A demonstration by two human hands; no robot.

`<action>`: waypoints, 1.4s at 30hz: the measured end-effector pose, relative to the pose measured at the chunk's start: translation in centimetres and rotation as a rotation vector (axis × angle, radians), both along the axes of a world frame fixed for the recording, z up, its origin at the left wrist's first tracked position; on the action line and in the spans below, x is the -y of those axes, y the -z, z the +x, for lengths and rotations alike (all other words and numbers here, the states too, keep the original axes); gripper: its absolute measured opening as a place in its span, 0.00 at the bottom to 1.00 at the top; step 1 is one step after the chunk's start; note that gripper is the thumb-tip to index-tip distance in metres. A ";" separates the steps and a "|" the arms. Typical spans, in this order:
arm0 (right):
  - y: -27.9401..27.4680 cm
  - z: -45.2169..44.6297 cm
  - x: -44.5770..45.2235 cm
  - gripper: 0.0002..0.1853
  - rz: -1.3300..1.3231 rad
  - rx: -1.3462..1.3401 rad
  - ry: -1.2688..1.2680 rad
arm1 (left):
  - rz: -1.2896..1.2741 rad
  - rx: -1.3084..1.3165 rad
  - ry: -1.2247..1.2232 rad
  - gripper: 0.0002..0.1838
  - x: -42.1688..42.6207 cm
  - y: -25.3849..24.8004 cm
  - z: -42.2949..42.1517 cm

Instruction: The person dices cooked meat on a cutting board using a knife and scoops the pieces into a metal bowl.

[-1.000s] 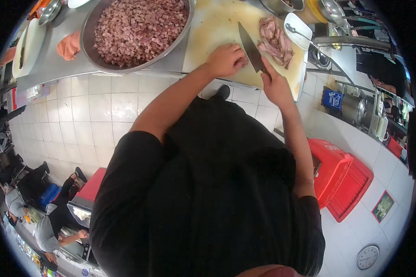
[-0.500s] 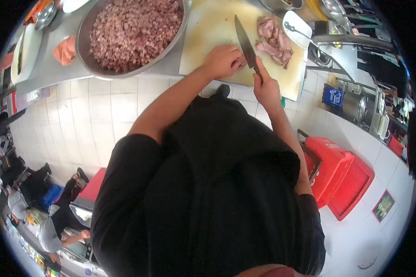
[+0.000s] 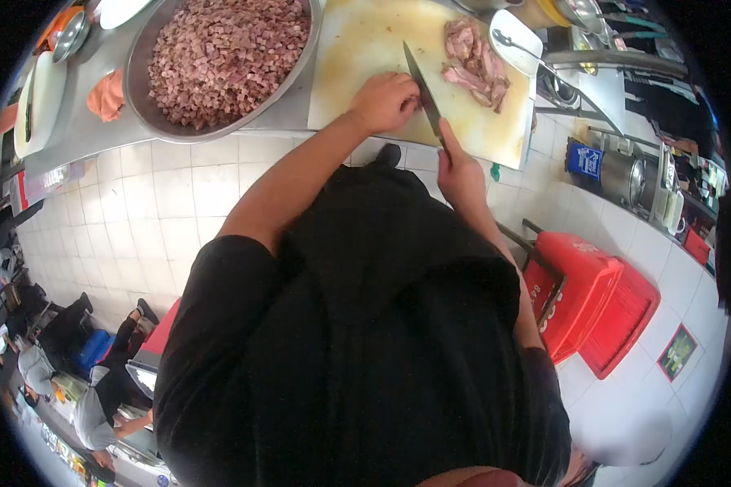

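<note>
My left hand (image 3: 386, 102) rests on the yellowed cutting board (image 3: 365, 40) with its fingers curled. A piece of meat, mostly hidden, appears to be under its fingertips. In my right hand (image 3: 461, 172) is the handle of a kitchen knife (image 3: 425, 88). The blade points away from me and lies right beside the left fingertips. Several strips of meat (image 3: 475, 65) are heaped on the right part of the board. Left of the board, a big metal bowl (image 3: 131, 89) holds a large pile of diced meat (image 3: 227, 57).
A white dish (image 3: 516, 53) with a spoon stands by the board's right corner. An orange cloth (image 3: 105, 95) lies left of the bowl, near a white board (image 3: 45, 105) with a knife on it. A red bin (image 3: 577, 284) stands at my right. Other people (image 3: 97, 402) work behind at left.
My right hand and the knife have moved left and toward me, bringing the blade closer to my left fingers. My left hand stays at nearly the same spot on the board.
</note>
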State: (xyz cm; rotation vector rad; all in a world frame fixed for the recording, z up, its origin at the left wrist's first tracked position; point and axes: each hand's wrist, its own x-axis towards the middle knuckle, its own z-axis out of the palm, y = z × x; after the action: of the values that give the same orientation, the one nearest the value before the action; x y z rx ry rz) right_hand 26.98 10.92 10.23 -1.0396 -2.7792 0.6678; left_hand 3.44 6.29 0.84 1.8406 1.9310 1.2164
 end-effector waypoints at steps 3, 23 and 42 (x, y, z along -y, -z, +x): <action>2.0 -1.1 -1.3 0.35 -0.004 -0.140 -0.027 | 0.012 0.023 -0.013 0.08 -0.4 -0.7 -0.7; -4.3 -0.7 0.0 0.34 -0.013 0.042 -0.043 | 0.059 0.076 -0.078 0.09 0.7 -0.9 0.1; -1.4 -1.9 -1.6 0.33 -0.062 -0.118 -0.027 | 0.074 0.171 -0.049 0.06 0.8 -0.7 -0.2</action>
State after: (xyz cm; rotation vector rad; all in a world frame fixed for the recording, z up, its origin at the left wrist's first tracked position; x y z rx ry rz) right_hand 25.10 12.50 11.59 -0.9417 -2.6917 0.7959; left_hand 3.23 5.45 1.50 1.6707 1.8717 1.4287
